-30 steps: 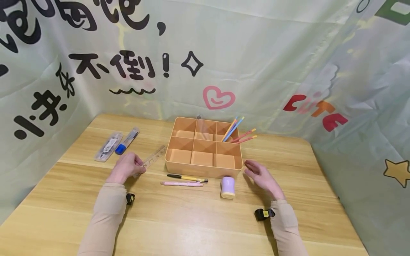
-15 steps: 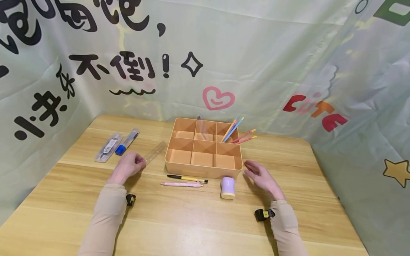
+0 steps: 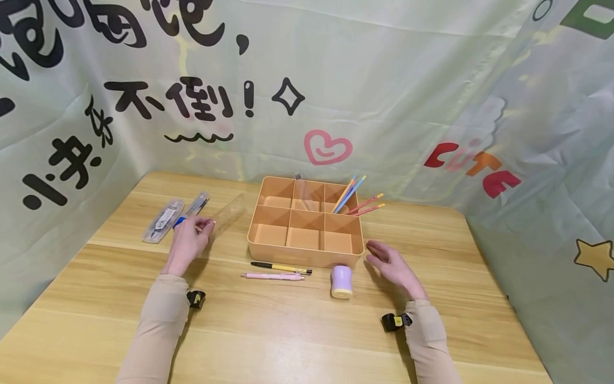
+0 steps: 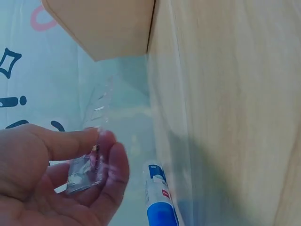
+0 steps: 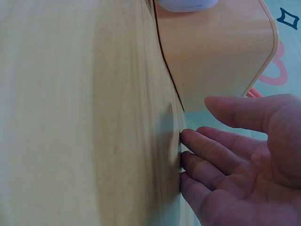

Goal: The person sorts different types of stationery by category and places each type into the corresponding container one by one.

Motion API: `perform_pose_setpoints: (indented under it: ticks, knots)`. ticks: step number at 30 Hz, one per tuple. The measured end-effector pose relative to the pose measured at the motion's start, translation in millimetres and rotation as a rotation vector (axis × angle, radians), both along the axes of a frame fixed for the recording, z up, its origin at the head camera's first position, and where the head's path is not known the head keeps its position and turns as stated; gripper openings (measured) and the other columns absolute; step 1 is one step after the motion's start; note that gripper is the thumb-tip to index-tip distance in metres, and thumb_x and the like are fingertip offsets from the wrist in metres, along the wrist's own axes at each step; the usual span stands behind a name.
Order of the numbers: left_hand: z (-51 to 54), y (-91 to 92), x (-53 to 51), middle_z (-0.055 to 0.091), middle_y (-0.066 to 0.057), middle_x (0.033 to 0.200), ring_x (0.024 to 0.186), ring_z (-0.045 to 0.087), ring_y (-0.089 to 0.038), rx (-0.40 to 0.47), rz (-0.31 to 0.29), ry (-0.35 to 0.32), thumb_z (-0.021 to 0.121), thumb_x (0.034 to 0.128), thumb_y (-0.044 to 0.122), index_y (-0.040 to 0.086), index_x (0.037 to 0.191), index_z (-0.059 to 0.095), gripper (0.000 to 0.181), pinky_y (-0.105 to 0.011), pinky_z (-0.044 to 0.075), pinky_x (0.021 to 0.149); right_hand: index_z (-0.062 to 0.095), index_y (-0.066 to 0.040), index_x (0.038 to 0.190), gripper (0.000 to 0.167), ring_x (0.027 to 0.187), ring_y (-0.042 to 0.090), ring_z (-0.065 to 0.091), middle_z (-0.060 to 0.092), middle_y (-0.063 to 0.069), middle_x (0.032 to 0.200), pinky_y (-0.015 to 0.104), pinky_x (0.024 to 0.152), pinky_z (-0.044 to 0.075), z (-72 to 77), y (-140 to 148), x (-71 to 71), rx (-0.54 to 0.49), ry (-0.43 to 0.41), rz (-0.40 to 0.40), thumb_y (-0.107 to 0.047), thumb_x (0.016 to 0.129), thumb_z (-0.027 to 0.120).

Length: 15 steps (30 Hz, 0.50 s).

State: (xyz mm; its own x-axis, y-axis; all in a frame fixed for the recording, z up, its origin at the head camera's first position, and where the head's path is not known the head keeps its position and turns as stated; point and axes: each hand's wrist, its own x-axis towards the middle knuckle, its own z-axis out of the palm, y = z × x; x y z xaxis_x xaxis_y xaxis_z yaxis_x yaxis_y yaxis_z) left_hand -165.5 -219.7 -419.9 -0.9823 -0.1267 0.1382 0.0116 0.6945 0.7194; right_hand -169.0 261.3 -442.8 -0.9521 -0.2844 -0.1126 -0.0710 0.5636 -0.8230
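Between thumb and fingers, the left hand (image 3: 189,240) pinches a clear ruler (image 3: 229,214) by one end, its far end angled up and to the right, left of the orange divided box (image 3: 305,257). The left wrist view shows the ruler (image 4: 98,113) held by the thumb and fingers of the left hand (image 4: 61,174). Beside the box's right side the right hand (image 3: 394,268) rests on the table, holding nothing. Its fingers are relaxed and its thumb stands apart, as the right hand (image 5: 249,165) shows in the right wrist view.
A clear case (image 3: 163,220) and a blue-capped clear tube (image 3: 197,204) lie at the left. Before the box are a yellow-black pen (image 3: 280,267), a pink pen (image 3: 272,276) and a purple container (image 3: 341,280). Several pencils (image 3: 349,195) lean in the box's back-right compartment.
The left hand has raised the ruler from the table and moved slightly back, now partly covering the tube's blue cap. The right hand has not moved.
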Motion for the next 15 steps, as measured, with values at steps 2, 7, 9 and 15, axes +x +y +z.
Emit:
perform_pose_setpoints:
  ticks: [2, 7, 9, 15]
  knots:
    - [0.1, 0.9, 0.2, 0.071, -0.027, 0.097, 0.067, 0.063, -0.017, 0.014, 0.033, 0.026, 0.059, 0.0999, 0.013, -0.008, 0.115, 0.067, 0.027, -0.021, 0.048, 0.055, 0.031, 0.016, 0.149, 0.057, 0.143, 0.048, 0.039, 0.038, 0.034, 0.153, 0.057, 0.119, 0.034, -0.1, 0.2, 0.1, 0.012, 0.011, 0.005, -0.011, 0.104, 0.052]
    - [0.0, 3.8, -1.3, 0.074, -0.026, 0.095, 0.069, 0.062, -0.017, 0.036, 0.114, 0.117, 0.061, 0.0990, 0.014, -0.006, 0.111, 0.071, 0.025, -0.017, 0.046, 0.059, 0.032, 0.015, 0.149, 0.056, 0.144, 0.047, 0.039, 0.039, 0.033, 0.153, 0.056, 0.119, 0.034, 0.0, 0.1, 0.5, 0.021, 0.014, 0.003, -0.012, 0.104, 0.053]
    - [1.0, 5.3, -2.2, 0.074, -0.026, 0.096, 0.072, 0.063, -0.020, 0.061, 0.143, 0.153, 0.062, 0.0980, 0.013, -0.005, 0.110, 0.072, 0.024, -0.013, 0.045, 0.060, 0.033, 0.015, 0.149, 0.056, 0.144, 0.046, 0.039, 0.039, 0.033, 0.153, 0.056, 0.119, 0.034, 0.3, 0.1, 0.7, 0.022, 0.017, 0.000, -0.012, 0.104, 0.053]
    - [5.4, 9.4, -2.0, 0.075, -0.025, 0.103, 0.074, 0.060, -0.007, 0.138, 0.208, 0.211, 0.066, 0.0962, 0.013, -0.002, 0.115, 0.073, 0.025, -0.003, 0.043, 0.062, 0.033, 0.015, 0.149, 0.055, 0.143, 0.048, 0.039, 0.039, 0.034, 0.153, 0.057, 0.119, 0.034, -0.4, -0.5, 0.2, 0.021, 0.030, 0.006, -0.011, 0.104, 0.052]
